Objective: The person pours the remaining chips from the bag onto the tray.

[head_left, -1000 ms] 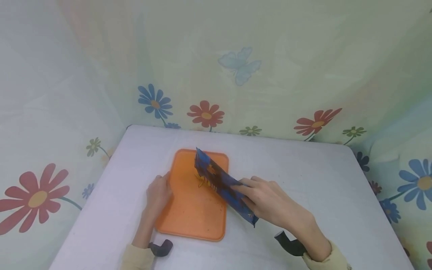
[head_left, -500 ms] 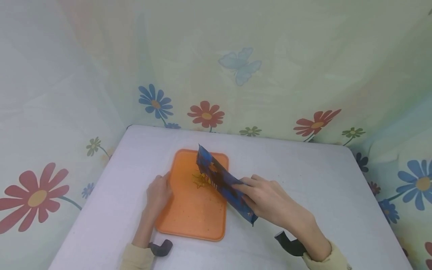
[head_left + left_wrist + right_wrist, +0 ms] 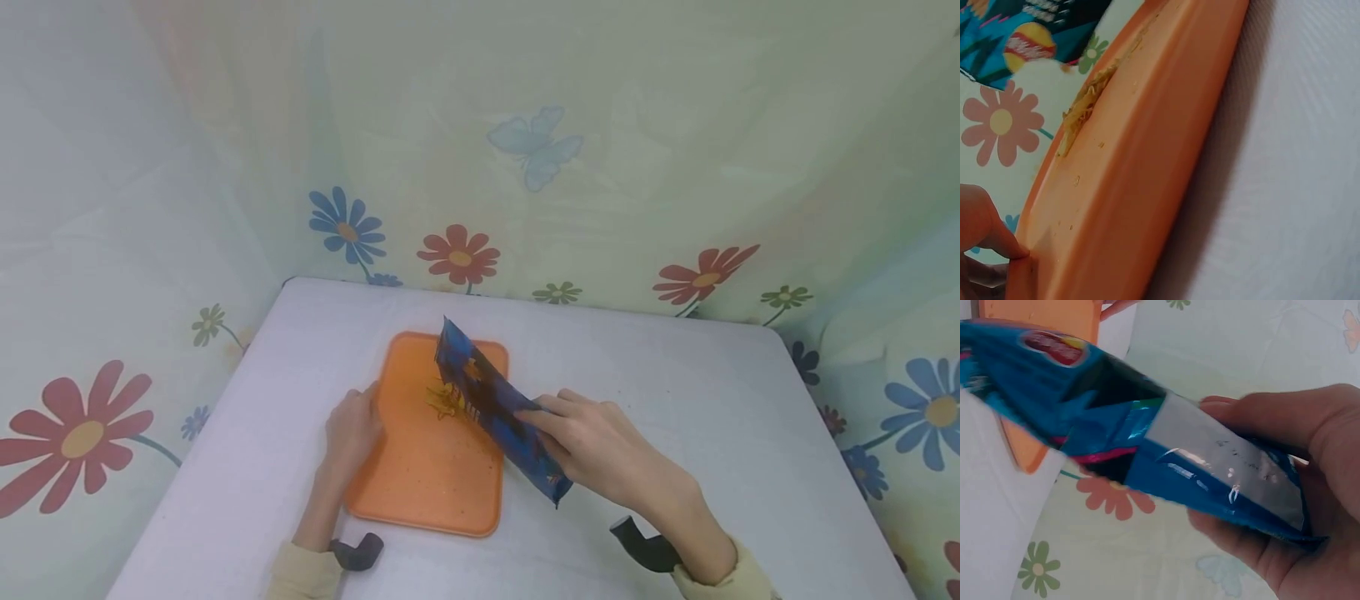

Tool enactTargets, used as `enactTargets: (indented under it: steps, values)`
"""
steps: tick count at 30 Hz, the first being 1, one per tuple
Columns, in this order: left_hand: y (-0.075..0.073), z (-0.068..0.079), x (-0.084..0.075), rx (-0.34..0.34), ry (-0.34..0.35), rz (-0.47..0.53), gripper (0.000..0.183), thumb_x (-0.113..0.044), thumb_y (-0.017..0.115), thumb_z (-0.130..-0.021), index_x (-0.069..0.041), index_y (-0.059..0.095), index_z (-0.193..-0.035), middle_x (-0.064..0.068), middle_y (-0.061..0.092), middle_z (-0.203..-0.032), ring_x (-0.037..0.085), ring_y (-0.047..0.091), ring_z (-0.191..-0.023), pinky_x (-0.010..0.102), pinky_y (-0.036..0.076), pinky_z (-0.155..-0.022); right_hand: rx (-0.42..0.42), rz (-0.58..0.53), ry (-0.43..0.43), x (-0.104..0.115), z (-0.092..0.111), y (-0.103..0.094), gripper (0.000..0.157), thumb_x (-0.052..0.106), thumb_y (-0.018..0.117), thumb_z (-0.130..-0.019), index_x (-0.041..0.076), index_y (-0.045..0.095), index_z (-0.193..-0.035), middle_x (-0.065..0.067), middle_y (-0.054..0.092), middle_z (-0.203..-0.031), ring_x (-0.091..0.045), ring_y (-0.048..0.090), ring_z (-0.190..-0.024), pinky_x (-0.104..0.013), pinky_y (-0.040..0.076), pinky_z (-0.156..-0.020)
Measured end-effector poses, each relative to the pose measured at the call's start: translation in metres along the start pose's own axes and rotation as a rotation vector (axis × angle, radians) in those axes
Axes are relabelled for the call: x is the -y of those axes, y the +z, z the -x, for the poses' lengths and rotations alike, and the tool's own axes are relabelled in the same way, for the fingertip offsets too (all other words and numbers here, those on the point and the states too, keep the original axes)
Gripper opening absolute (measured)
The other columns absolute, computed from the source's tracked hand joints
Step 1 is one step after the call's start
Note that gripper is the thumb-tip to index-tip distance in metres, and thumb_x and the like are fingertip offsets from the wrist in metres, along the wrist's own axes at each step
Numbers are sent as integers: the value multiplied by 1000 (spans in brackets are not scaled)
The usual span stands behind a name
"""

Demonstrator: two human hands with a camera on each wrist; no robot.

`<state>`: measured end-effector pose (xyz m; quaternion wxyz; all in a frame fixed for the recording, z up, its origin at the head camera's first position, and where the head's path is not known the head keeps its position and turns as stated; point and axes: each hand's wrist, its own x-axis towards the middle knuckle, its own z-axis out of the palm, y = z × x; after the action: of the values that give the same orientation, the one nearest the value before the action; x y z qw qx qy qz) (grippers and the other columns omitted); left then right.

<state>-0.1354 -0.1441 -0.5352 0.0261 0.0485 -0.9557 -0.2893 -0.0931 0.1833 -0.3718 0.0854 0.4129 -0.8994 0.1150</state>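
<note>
My right hand (image 3: 592,442) grips a blue snack bag (image 3: 491,408) around its lower right part, with the thumb on one side and fingers on the other in the right wrist view. The bag slants over an orange tray (image 3: 423,475), its far end above the tray's upper half. Beside that end lies a small heap of thin yellow snack strips (image 3: 444,400), partly hidden by the bag. On the tray's left edge, my left hand (image 3: 352,429) pinches the rim. The left wrist view shows the thumb (image 3: 1007,240) on top and the strips (image 3: 1088,103) further along.
A white-covered table (image 3: 637,400) bears the tray. Tiny crumbs dot the tray's surface. A flowered curtain (image 3: 600,208) hangs behind the table and along both sides. A dark curved piece (image 3: 648,546) sits by each wrist.
More yellow strips lie on the tray than a second ago. The far end of the bag has shifted slightly up and right. My left hand has stayed in place.
</note>
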Motion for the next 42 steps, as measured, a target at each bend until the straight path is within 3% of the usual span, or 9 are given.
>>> enactTargets:
  steps: [13, 42]
  values:
    - [0, 1, 0, -15, 10, 0, 41, -6, 59, -100, 0, 60, -140, 9, 60, -85, 17, 52, -69, 28, 45, -60, -5, 9, -9, -1, 2, -3, 32, 3, 82, -84, 9, 77, -115, -2, 74, -101, -15, 67, -82, -12, 41, -51]
    - [-1, 0, -1, 28, -30, 15, 44, -6, 56, -101, -1, 55, -145, 11, 60, -90, 18, 53, -72, 31, 47, -64, -58, 15, -25, -1, 3, -5, 30, 2, 83, -82, 9, 79, -111, -1, 74, -96, -14, 66, -79, -12, 43, -52]
